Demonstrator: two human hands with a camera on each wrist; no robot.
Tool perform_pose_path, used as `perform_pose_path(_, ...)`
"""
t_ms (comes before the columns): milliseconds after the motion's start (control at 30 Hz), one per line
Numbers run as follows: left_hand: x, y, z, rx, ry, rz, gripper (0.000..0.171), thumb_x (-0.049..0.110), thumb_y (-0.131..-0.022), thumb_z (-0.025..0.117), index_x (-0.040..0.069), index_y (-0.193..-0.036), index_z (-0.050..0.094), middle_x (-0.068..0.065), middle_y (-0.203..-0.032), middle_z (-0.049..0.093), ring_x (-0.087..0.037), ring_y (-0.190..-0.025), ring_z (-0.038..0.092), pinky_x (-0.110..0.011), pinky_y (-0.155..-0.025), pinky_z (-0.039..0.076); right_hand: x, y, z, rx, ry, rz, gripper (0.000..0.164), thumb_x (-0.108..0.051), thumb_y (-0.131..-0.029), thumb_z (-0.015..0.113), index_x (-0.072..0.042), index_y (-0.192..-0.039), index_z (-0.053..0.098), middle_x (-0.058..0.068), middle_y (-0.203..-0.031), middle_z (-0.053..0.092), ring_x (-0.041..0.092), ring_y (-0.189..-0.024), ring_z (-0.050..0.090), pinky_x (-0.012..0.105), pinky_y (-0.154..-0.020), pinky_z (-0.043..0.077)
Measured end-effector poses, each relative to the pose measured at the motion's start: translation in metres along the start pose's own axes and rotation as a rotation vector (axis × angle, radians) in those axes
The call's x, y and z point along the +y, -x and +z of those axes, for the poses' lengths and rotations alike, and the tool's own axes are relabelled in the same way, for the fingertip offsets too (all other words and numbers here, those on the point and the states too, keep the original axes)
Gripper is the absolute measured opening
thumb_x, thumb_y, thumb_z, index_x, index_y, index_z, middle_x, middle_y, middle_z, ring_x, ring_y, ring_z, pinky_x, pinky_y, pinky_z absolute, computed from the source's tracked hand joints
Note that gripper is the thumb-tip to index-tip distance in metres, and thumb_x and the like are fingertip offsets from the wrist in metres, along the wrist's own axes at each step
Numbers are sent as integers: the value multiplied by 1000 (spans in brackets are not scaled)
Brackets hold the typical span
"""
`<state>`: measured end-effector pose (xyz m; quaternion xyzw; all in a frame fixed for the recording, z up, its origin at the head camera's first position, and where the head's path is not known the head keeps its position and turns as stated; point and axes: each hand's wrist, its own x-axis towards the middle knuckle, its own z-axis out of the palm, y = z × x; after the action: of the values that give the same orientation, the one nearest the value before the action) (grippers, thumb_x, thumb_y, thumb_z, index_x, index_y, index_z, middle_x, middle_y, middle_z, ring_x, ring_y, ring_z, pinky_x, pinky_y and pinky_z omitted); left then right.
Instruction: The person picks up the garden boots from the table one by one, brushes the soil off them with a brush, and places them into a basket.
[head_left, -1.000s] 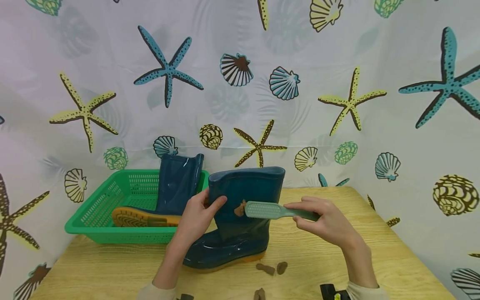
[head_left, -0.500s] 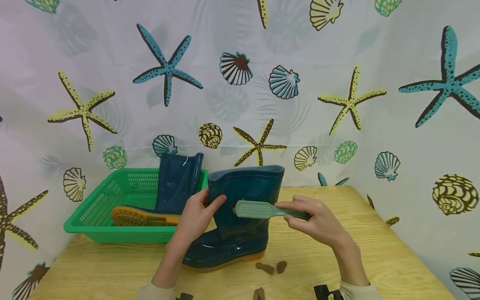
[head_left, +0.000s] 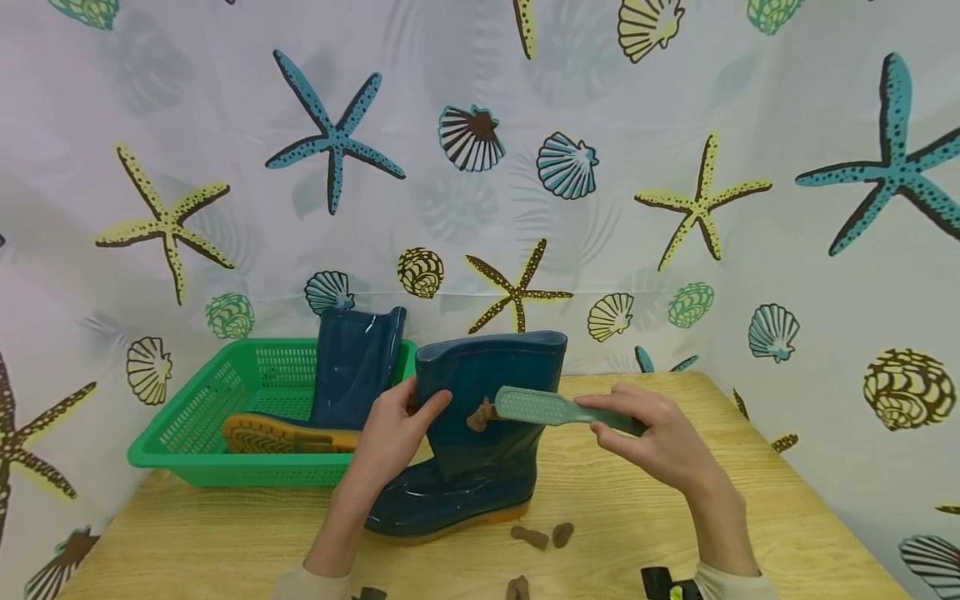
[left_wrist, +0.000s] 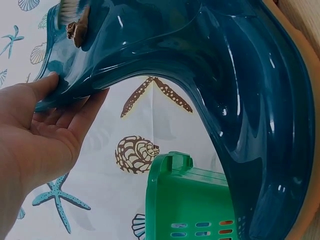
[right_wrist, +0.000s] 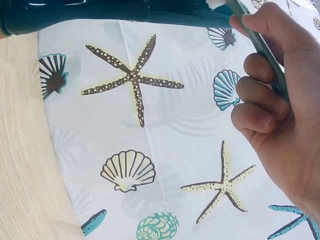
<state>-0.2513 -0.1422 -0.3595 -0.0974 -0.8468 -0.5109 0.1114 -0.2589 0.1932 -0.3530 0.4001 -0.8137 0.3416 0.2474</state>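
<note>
A dark blue rubber boot with a tan sole stands on the table, toe to the left. My left hand grips the left edge of its shaft, thumb on the outside. My right hand holds a pale green brush by its handle, fingers curled round it in the right wrist view. White bristles face the shaft in the left wrist view. Beside the brush head, a brown lump of mud-like matter clings to the shaft.
A green plastic basket stands at the left, with a second blue boot in it. Several brown lumps lie on the wooden table before the standing boot. A patterned curtain hangs behind.
The brush moved left over the brown lump, then back right and slightly up, showing the lump again. My left hand and the boot stayed in place.
</note>
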Motion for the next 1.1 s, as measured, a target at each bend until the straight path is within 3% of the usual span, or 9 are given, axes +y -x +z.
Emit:
perform_pose_path(267,0,0,-1,-22,18,2,27,40,-98,61,14,-104,64,-1,-69,46,-13,-60,41,-27,-55,33,0,-2,11,-74,-45,54,35,-1,-88,69,-18,-119,72,-10,-86,62,1,-64,45,19,-54,40)
perform_pose_path(367,-1,0,0,-21,17,2,28,41,-99,60,14,-102,64,-2,-68,42,-14,-58,39,-26,-55,33,0,-2,14,-85,-67,72,34,-2,-89,69,-18,-118,72,-10,-84,60,1,-62,43,19,-53,38)
perform_pose_path(600,-2,0,2,-8,33,1,25,38,-99,61,19,-113,66,-2,-73,55,-16,-62,45,-27,-55,34,-6,-5,18,-105,-106,67,33,-3,-89,69,-18,-117,73,-10,-81,57,0,-62,41,19,-53,37)
perform_pose_path(733,-1,1,2,0,32,-5,23,38,-99,60,19,-112,66,-3,-72,53,-17,-62,46,-27,-54,34,-8,-6,19,-118,-145,48,33,-2,-88,69,-16,-118,73,-9,-75,53,0,-60,39,18,-54,37)
perform_pose_path(1100,-2,0,2,4,31,2,28,39,-99,61,16,-114,66,-5,-86,68,-15,-69,54,-28,-58,39,-8,-5,18,-189,-198,33,36,-2,-90,68,-20,-122,71,-12,-73,46,-1,-61,38,18,-57,39)
